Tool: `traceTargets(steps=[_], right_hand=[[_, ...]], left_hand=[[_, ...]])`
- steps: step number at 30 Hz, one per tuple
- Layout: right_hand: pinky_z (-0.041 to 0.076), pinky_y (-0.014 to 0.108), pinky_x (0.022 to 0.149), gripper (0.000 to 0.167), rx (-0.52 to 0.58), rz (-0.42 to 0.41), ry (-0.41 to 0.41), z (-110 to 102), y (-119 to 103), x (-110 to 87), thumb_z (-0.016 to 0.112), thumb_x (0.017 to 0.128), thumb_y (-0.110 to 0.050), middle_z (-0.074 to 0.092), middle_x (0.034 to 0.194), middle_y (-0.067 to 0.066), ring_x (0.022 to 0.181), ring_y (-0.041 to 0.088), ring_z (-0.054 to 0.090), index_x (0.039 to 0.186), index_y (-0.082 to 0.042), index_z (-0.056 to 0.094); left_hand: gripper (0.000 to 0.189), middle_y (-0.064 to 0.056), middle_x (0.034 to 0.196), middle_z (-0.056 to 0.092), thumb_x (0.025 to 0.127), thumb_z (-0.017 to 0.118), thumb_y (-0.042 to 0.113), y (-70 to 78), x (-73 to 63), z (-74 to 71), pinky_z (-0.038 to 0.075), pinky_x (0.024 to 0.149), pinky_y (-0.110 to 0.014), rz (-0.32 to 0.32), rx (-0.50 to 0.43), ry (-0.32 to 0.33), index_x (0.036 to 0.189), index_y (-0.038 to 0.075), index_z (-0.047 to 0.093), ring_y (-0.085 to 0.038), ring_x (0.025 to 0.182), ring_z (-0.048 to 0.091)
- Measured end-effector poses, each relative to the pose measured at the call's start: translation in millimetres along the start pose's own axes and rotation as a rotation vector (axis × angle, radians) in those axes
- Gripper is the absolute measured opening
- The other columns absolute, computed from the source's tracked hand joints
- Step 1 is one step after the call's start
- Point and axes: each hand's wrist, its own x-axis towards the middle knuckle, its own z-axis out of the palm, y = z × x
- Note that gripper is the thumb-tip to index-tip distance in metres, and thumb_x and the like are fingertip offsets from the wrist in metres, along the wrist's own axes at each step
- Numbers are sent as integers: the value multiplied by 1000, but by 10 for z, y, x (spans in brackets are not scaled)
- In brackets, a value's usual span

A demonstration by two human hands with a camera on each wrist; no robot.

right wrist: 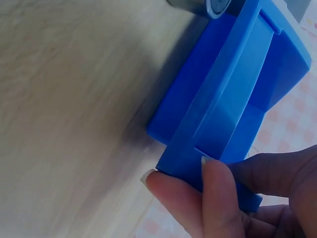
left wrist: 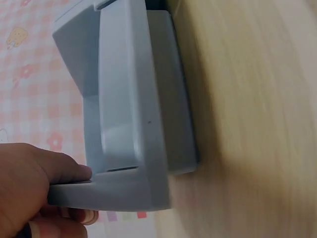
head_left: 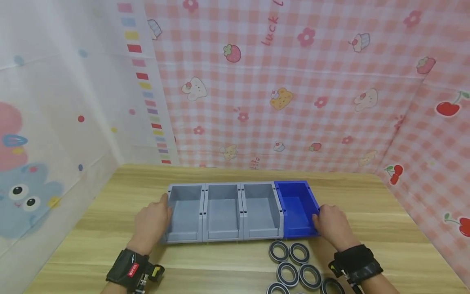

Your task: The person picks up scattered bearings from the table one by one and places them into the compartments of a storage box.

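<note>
Three grey plastic storage bins and one blue storage bin (head_left: 298,210) stand side by side in a row. My left hand (head_left: 152,220) grips the outer side wall of the leftmost grey bin (head_left: 185,212), its thumb over the rim in the left wrist view. At the other end my right hand (head_left: 333,226) pinches the right side wall of the blue bin, thumb inside and fingers outside; the right wrist view shows the fingers at its front corner. The middle grey bins (head_left: 223,212) sit between, and no contents show in any of them.
Several ball bearings (head_left: 287,274) lie on the wooden table (head_left: 216,269) in front of the blue bin, some cut off by the frame's lower edge. A pink checked cloth (head_left: 257,81) hangs behind the table, with a white printed cloth (head_left: 92,102) at the left.
</note>
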Motion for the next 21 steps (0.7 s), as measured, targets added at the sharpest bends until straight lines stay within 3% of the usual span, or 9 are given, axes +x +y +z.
traceTargets(steps=[7, 15, 21], right_hand=[[45, 49, 53, 24, 15, 41, 6, -40, 137, -86, 63, 84, -11, 55, 60, 16, 58, 34, 57, 70, 8, 60], [44, 48, 52, 24, 38, 70, -15, -65, 236, -160, 62, 85, -11, 55, 61, 14, 57, 32, 57, 71, 8, 61], [43, 46, 52, 25, 38, 67, -7, -69, 305, -167, 62, 86, -12, 53, 59, 10, 56, 29, 54, 72, 8, 61]], left_hand=[[40, -25, 72, 63, 90, 63, 13, 88, 146, 145, 41, 38, -44, 3, -38, 40, 124, -6, 55, -36, 49, 57], [47, -26, 79, 65, 93, 61, 18, 179, 229, 204, 38, 38, -40, -25, -99, 3, 134, -3, 52, -27, 48, 53], [46, -19, 66, 60, 95, 58, 18, 228, 194, 310, 34, 36, -37, 0, -123, 70, 135, -3, 50, -22, 43, 45]])
